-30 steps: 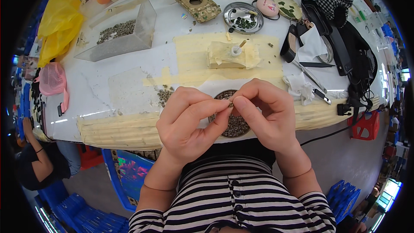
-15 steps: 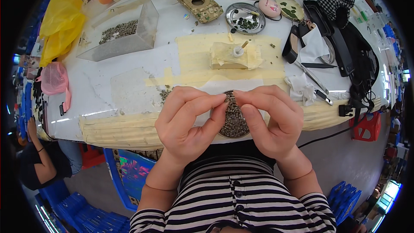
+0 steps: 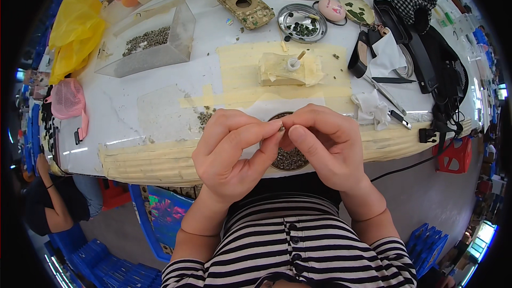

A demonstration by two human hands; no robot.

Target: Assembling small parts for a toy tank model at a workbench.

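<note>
Over a round dish of small tan-grey parts (image 3: 290, 161), my two hands meet fingertip to fingertip at the table's front edge. My left hand (image 3: 232, 152) is closed, pinching a tiny tan-grey part (image 3: 281, 129) between thumb and forefinger. My right hand (image 3: 333, 146) has its fingers bent in, the forefinger tip against that part and the thumb just beside it. Whether the right fingers grip anything of their own is hidden. Both hands cover much of the dish. Several loose small parts (image 3: 205, 116) lie beyond my left hand.
A clear bin (image 3: 181, 37) of small parts stands far left, beside a yellow bag (image 3: 77, 26). Ahead are a camouflage toy tank hull (image 3: 246, 6), a taped block with a small pot (image 3: 274, 72) and a metal dish (image 3: 320, 38). Tweezers (image 3: 384, 93) lie right. Another person's arm (image 3: 53, 194) shows left.
My right hand has shifted left, its fingertips now meeting my left ones. The gap between the hands has closed, covering the upper part of the dish.
</note>
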